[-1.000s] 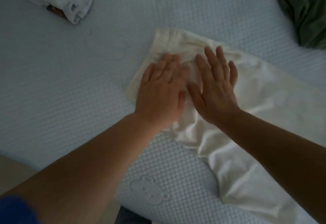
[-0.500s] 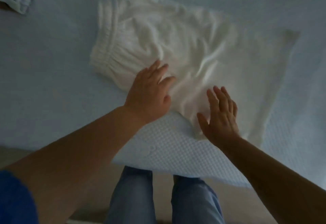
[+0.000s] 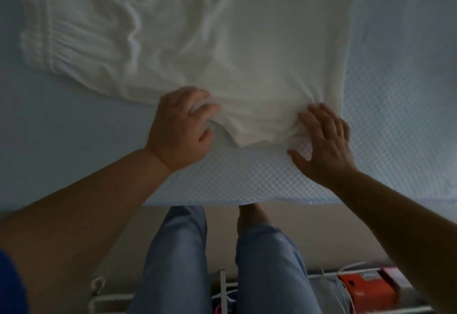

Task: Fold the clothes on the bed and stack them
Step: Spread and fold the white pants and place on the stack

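A cream-white garment (image 3: 197, 41) with an elastic waistband at its left end lies spread over the pale blue quilted bed (image 3: 395, 91). It fills the upper part of the head view. My left hand (image 3: 180, 128) curls its fingers round the garment's near edge, left of centre. My right hand (image 3: 324, 140) lies on the near right corner, where the cloth bunches between the fingers and thumb. The near hem between both hands is drawn up into a small arch.
The bed's near edge (image 3: 247, 200) runs across the middle of the view. Below it are my legs in blue jeans (image 3: 173, 264), a bare foot, and on the floor a white wire rack (image 3: 222, 286) and an orange box (image 3: 366, 286).
Both hands have slid from the middle of the garment back to its near edge and taken hold of it. The view has tilted down; the folded pile and green clothes are out of sight.
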{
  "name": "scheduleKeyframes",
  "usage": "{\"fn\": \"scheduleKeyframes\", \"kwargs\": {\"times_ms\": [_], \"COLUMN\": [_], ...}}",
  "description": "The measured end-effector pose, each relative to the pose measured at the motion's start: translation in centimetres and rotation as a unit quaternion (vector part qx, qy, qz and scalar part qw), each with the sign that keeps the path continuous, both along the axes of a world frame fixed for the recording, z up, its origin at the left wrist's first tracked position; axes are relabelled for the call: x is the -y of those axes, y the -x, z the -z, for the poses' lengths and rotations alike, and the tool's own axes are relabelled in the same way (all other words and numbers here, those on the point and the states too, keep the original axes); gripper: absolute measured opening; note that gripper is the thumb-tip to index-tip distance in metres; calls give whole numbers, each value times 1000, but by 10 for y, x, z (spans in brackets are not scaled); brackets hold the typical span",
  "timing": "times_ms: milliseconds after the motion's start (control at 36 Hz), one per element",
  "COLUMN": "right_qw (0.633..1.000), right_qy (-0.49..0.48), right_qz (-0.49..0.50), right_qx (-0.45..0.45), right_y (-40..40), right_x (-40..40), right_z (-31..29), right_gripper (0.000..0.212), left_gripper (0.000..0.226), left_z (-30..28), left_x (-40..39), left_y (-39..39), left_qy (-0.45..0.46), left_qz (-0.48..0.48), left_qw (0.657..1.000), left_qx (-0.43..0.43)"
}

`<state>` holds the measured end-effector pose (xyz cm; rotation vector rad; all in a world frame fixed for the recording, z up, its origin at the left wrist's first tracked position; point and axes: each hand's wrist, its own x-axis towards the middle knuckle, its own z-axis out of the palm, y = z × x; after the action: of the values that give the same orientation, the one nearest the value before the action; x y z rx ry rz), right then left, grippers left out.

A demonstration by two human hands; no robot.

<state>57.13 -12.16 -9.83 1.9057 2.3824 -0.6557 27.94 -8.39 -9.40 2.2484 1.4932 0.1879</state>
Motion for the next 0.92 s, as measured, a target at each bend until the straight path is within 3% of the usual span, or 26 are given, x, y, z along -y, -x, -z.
{"fn": "scheduleKeyframes", "kwargs": {"times_ms": [139,222,389,472,639,806,917], "right_qw": [996,995,993,992,983,977,979], "right_qy": [-87,-80,-94,-102,-95,-142,-122], "right_qz": [-25,-60,-68,-77,-155,-155,-141], "right_qx": [0,13,7,-1,-8,-28,-82], "right_y": [-28,-39,-47,-51,-53,-51,-52], "right_x": [8,3,-6,-4,-15,-28,-34], "right_z": [-1,2,9,10,10,9,-4], "right_gripper": [31,31,34,36,44,23,23], "left_gripper": [38,37,6,11,28,31,36], "left_z": [-1,6,1,0,-2,0,-6], "left_x": [25,23,18,21,24,23,18], "left_y": [-41,-50,-61,-62,-61,-62,-64], "left_qy": [82,93,25,-8,8,20,38], "left_qz": [80,58,50,83,77,39,-37], "left_qw": [993,993,998,996,996,996,994], "left_qx": [-10,-36,-18,20,53,73,93]}}
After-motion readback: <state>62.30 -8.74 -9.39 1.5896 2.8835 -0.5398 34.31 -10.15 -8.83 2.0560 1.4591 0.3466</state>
